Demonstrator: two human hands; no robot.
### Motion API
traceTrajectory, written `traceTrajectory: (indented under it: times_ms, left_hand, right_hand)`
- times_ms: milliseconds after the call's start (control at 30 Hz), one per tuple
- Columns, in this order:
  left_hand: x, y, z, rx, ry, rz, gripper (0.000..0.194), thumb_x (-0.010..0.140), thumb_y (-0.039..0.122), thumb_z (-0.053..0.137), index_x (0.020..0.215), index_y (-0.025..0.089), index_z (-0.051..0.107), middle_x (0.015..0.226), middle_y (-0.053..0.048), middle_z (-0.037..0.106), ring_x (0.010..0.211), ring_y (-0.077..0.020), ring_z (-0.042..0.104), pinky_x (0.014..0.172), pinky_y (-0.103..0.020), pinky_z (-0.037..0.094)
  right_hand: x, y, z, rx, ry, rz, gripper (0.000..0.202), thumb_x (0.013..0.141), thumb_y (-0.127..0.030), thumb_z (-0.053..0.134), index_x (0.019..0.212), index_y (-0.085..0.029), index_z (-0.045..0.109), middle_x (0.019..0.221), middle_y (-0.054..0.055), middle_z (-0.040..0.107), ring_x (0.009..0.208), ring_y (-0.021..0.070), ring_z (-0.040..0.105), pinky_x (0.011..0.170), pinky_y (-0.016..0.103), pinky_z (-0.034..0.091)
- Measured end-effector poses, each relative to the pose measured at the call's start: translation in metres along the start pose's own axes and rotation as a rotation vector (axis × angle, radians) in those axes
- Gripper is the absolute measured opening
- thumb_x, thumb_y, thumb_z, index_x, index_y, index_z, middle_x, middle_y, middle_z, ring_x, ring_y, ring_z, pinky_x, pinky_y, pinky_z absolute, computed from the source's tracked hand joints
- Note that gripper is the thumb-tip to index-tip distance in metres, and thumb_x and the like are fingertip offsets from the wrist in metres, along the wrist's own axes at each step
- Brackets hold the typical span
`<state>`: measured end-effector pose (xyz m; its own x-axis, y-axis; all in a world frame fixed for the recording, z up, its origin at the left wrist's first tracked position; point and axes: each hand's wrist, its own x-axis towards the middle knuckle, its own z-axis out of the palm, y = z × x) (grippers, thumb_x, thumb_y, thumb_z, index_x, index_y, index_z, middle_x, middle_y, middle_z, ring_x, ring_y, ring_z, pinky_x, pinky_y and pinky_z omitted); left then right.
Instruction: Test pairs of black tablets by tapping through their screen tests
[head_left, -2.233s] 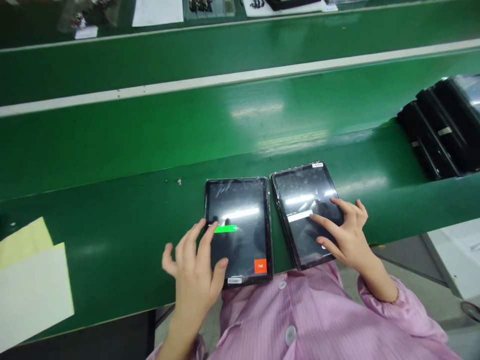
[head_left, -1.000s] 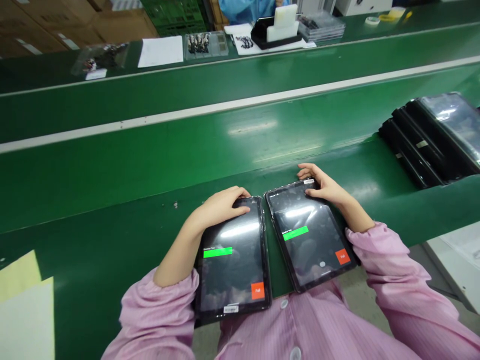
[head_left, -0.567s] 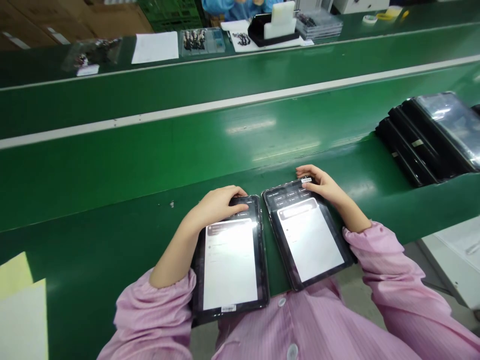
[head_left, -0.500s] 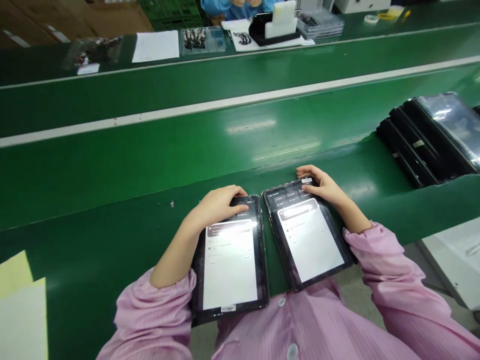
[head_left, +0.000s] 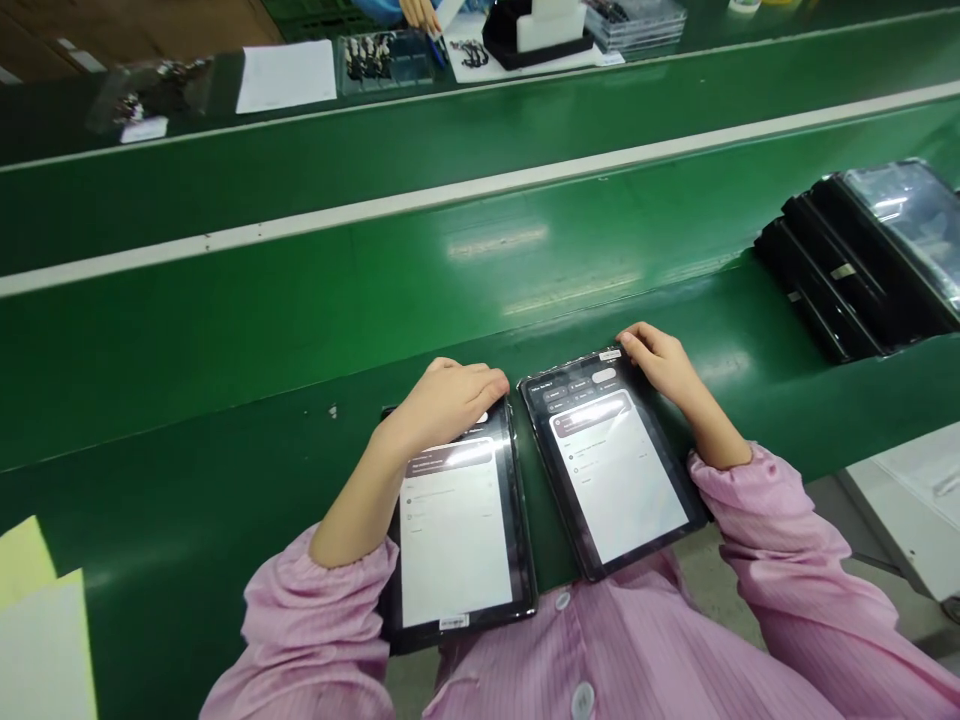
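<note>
Two tablets with lit screens lie side by side at the bench's near edge, both tilted a little. On the left tablet (head_left: 459,560), my left hand (head_left: 456,396) is closed over the top edge, its thumb at the upper right corner; part of the screen's top is covered. My right hand (head_left: 660,362) grips the right tablet (head_left: 630,490) by its upper right corner, thumb along the edge. Some of the fingers behind both top edges are hidden. Each screen shows a white panel below dark tiles. A narrow green gap separates the tablets.
Dark tablets (head_left: 847,280) lean in an overlapping row at the right. Yellow and white paper sheets (head_left: 45,640) lie at left. Across the green partition (head_left: 300,310), a co-worker's hand (head_left: 420,14) is near a parts tray (head_left: 405,62) and a black-and-white stand (head_left: 540,36).
My left thumb has moved off the screen to the tablet's top right corner. My right thumb has left the screen for the corner edge. The view has shifted slightly; a co-worker's hand has moved left.
</note>
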<state>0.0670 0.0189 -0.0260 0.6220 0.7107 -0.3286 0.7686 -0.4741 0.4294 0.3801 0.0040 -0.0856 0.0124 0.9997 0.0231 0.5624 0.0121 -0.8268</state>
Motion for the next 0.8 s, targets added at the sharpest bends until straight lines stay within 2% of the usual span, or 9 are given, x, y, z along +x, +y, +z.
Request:
traceTrajectory:
  times_ms: [67,167,233,300,367,467,567,700,800]
  left_hand:
    - [-0.001,-0.001,-0.003,-0.065,0.018,-0.009,0.056,0.100,0.043,0.012,0.087,0.023,0.062,0.083,-0.002,0.068,0.084,-0.0210,0.064,0.094,-0.041,0.041]
    - [-0.004,-0.002,-0.009,-0.228,0.019,-0.059,0.057,0.100,0.049,0.010,0.082,0.023,0.056,0.083,-0.003,0.068,0.081,-0.0205,0.063,0.084,-0.035,0.047]
    - [-0.006,-0.001,-0.011,-0.209,-0.001,-0.085,0.059,0.100,0.048,0.007,0.087,0.022,0.058,0.088,-0.005,0.071,0.085,-0.0216,0.064,0.090,-0.039,0.047]
    - [-0.008,0.001,-0.010,-0.101,-0.017,-0.085,0.061,0.100,0.044,0.006,0.102,0.020,0.062,0.102,-0.008,0.073,0.098,-0.0237,0.065,0.106,-0.048,0.038]
    - [-0.012,0.006,-0.005,-0.012,-0.018,-0.063,0.061,0.100,0.043,0.008,0.125,0.019,0.059,0.125,-0.010,0.068,0.120,-0.0258,0.060,0.117,-0.056,0.022]
    - [-0.017,0.014,0.006,0.061,-0.022,-0.021,0.062,0.100,0.046,0.013,0.146,0.020,0.047,0.145,-0.010,0.056,0.137,-0.0281,0.047,0.120,-0.062,0.008]
    - [-0.022,0.015,0.018,0.142,-0.005,-0.012,0.064,0.101,0.048,0.015,0.149,0.020,0.044,0.145,-0.013,0.055,0.137,-0.0331,0.046,0.118,-0.068,0.005]
    - [-0.024,-0.001,0.031,0.195,0.079,0.033,0.060,0.101,0.047,0.015,0.151,0.027,0.044,0.147,-0.011,0.054,0.136,-0.0366,0.047,0.117,-0.072,0.008]
    - [-0.022,-0.018,0.028,0.196,0.114,0.020,0.057,0.101,0.049,0.016,0.150,0.036,0.044,0.147,-0.008,0.053,0.133,-0.0373,0.050,0.114,-0.070,0.022]
  right_hand:
    - [-0.003,-0.004,-0.003,-0.039,-0.038,0.031,0.040,0.090,-0.057,0.047,0.074,-0.022,0.056,0.071,0.002,0.062,0.070,0.0209,0.056,0.067,0.033,0.042]
    - [-0.007,-0.011,-0.007,-0.084,-0.056,0.070,0.042,0.090,-0.056,0.044,0.068,-0.021,0.053,0.067,0.002,0.061,0.070,0.0199,0.056,0.065,0.031,0.039]
    - [-0.009,-0.016,-0.008,-0.109,-0.063,0.099,0.042,0.092,-0.054,0.043,0.066,-0.021,0.052,0.064,0.002,0.060,0.067,0.0194,0.056,0.063,0.030,0.036]
    - [-0.011,-0.020,-0.008,-0.136,-0.054,0.124,0.041,0.092,-0.052,0.045,0.066,-0.021,0.054,0.064,0.002,0.061,0.067,0.0194,0.057,0.062,0.030,0.034]
    - [-0.013,-0.022,-0.007,-0.162,-0.029,0.137,0.040,0.093,-0.050,0.046,0.068,-0.021,0.056,0.067,0.002,0.063,0.070,0.0200,0.058,0.063,0.029,0.034]
    - [-0.012,-0.020,-0.003,-0.132,0.011,0.140,0.040,0.093,-0.051,0.046,0.068,-0.021,0.057,0.067,0.001,0.063,0.071,0.0200,0.058,0.064,0.029,0.034]
    - [-0.008,-0.017,0.000,0.151,0.008,0.143,0.047,0.090,-0.061,0.046,0.068,-0.021,0.057,0.070,0.002,0.063,0.073,0.0194,0.059,0.067,0.029,0.040]
    - [-0.004,-0.019,-0.002,0.717,-0.093,0.129,0.062,0.081,-0.079,0.049,0.077,-0.020,0.064,0.097,0.008,0.071,0.090,0.0212,0.064,0.079,0.031,0.049]
    - [-0.002,-0.018,-0.005,0.800,-0.130,0.114,0.065,0.083,-0.081,0.045,0.076,-0.020,0.066,0.106,0.009,0.070,0.101,0.0234,0.064,0.087,0.034,0.050]
